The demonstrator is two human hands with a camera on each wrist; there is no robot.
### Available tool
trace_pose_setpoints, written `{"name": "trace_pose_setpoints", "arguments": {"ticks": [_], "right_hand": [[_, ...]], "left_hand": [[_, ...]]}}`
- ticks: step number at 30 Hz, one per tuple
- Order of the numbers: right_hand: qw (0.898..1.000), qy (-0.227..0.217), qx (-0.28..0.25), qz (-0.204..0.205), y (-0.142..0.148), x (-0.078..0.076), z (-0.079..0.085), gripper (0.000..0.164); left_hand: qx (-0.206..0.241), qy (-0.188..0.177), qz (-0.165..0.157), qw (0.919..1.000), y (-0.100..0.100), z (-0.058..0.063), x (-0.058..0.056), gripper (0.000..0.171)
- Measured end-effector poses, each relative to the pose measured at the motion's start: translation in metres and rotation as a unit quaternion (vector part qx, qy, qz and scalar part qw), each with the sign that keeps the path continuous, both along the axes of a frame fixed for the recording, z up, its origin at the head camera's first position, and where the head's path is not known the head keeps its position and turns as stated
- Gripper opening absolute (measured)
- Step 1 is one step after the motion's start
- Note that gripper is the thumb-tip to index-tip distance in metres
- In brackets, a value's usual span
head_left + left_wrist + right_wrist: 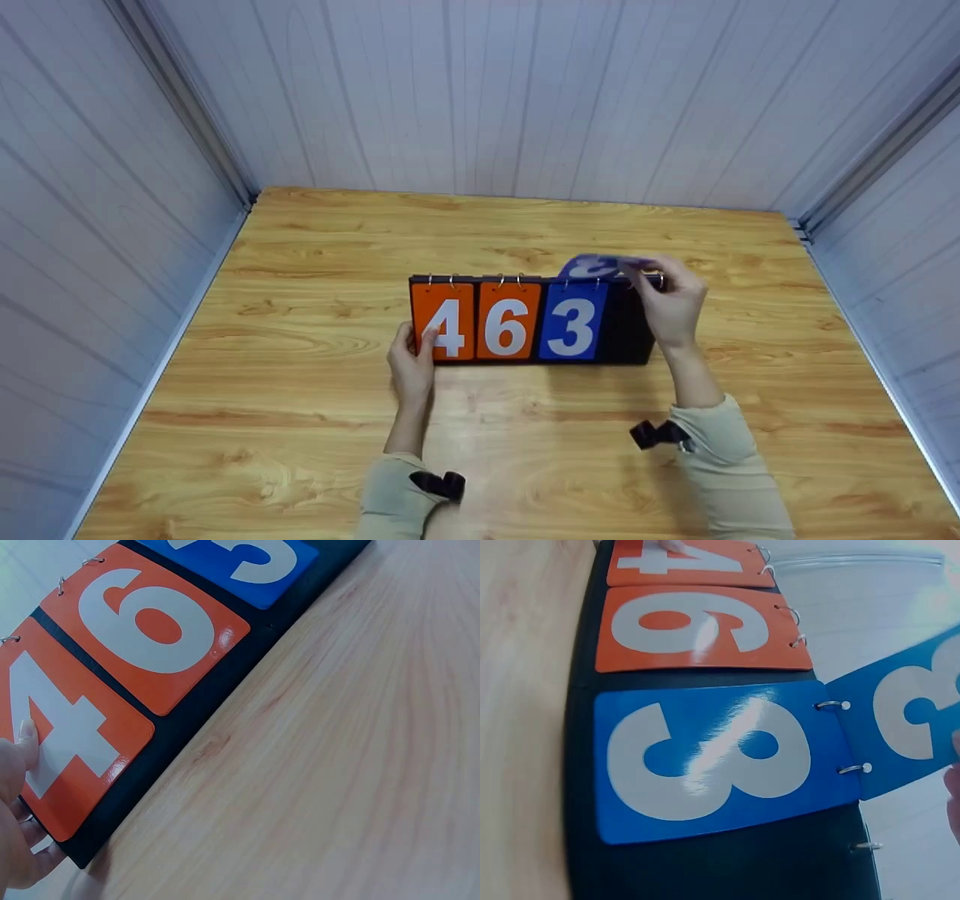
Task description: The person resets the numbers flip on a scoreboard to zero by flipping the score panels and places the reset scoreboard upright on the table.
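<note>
A black flip scoreboard (630, 330) is held tilted up over the wooden table. Its front shows an orange 4 card (465, 330), an orange 6 card (506, 321) and a blue 3 card (551, 341); the rightmost slot is bare black. My left hand (411, 369) grips the board's left end, thumb on the 4 card and fingers behind. At the top right, my right hand (677, 304) pinches a blue number card (581, 266) turned up over the top edge. In the right wrist view that raised card (862, 701) hangs on the same rings as the blue 3.
Metal rings (829, 704) run along the board's top edge. The wooden table (300, 420) spreads around the board, with white panelled walls (487, 97) at the back and both sides. A black wrist camera (442, 486) sits on each sleeve.
</note>
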State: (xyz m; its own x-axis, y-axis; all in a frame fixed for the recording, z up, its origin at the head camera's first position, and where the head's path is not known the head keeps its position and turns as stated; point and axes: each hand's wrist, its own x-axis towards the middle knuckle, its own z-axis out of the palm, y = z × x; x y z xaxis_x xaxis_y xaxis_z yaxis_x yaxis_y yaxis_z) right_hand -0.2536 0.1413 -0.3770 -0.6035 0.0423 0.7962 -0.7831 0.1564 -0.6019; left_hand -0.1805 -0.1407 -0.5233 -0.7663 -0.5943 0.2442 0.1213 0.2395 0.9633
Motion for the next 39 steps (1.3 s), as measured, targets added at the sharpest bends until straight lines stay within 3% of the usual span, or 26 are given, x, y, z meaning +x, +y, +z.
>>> {"name": "trace_pose_setpoints", "arguments": {"ticks": [4,9,14,21,25,29,34,39], "right_hand": [[0.998,0.007,0.03,-0.046,-0.004,-0.021,-0.002,0.011],[0.993,-0.025,0.077,-0.089,-0.005,-0.047,-0.01,0.01],[0.986,-0.082,0.113,-0.095,-0.009,-0.064,-0.014,0.017],[0.968,-0.176,0.16,-0.079,-0.012,-0.077,-0.02,0.028],[0.956,-0.223,0.179,-0.06,-0.011,-0.079,-0.022,0.037],[0.952,-0.238,0.187,-0.045,-0.009,-0.075,-0.021,0.032],[0.962,-0.206,0.169,-0.054,-0.006,-0.062,-0.018,0.025],[0.976,-0.172,0.108,-0.074,-0.003,-0.036,-0.021,0.021]], "left_hand": [[0.0,-0.005,0.003,1.0,0.0,0.001,0.0,0.015],[0.005,-0.004,0.003,1.0,0.0,0.002,0.001,0.017],[0.007,-0.008,0.0,0.9999,0.0,0.002,0.002,0.017],[0.008,-0.004,-0.005,0.9999,0.0,0.001,0.001,0.014],[0.006,-0.006,-0.004,1.0,-0.001,0.0,0.0,0.014],[-0.007,-0.01,0.002,0.9999,-0.001,0.001,0.001,0.015],[-0.012,-0.006,0.004,0.9999,-0.001,0.001,0.002,0.015],[-0.014,-0.003,0.005,0.9999,-0.001,0.001,0.001,0.016]]}}
